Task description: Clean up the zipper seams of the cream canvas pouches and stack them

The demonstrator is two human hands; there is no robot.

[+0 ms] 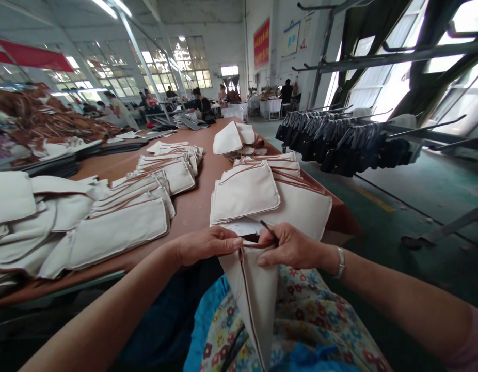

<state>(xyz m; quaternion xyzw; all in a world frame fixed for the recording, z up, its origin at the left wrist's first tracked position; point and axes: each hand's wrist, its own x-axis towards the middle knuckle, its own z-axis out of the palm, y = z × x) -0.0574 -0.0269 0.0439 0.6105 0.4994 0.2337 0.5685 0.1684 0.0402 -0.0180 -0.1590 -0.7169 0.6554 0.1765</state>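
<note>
Low in front of my body hangs a cream bag piece [256, 299] with brown edging, its dark seam running down to a point. My left hand [210, 245] pinches its top left corner between thumb and fingers. On the other side, my right hand [293, 247] grips the top edge, thumb on the outer face. A thin dark stick-like tool [268, 230] pokes out of the right hand; its other end is hidden. Just beyond the hands lies a stack of cream pieces [247, 192], on top of larger cream panels [303, 206].
Rows of brown-edged cream pieces [118, 227] cover the left of the brown tabletop [192, 206]. Black bags [332, 142] hang from a metal rack on the right. A brown heap [49, 121] rises at far left. Several people work farther back.
</note>
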